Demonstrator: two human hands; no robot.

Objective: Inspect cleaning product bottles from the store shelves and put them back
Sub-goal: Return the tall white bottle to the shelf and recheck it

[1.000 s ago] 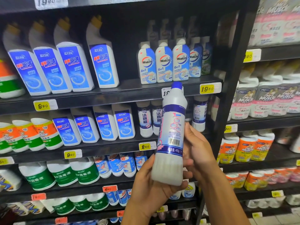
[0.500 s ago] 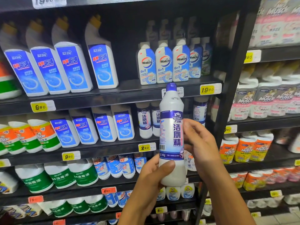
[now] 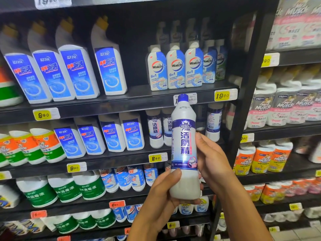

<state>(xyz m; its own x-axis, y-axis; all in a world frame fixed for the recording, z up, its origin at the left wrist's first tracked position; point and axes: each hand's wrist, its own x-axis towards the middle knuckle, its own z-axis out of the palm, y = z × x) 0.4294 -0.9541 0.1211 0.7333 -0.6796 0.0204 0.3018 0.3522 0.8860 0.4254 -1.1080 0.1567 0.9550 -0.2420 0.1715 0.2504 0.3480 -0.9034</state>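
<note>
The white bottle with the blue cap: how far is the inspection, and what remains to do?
Done: the white bottle is off the shelf, upright, front label toward the camera. In hand: the left hand grips its base and the right hand holds its side, so inspection is under way. Left: putting it back, probably in the gap among the matching bottles above the 2.90 price tag.

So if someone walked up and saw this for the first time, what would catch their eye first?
Front and centre, a tall white bottle with a blue cap and purple label is held upright before the shelves, the left hand round its base and the right hand at its side. Behind it, rows of blue-labelled white bottles fill the upper left, and yellow price tags dot the shelf edges.
</note>
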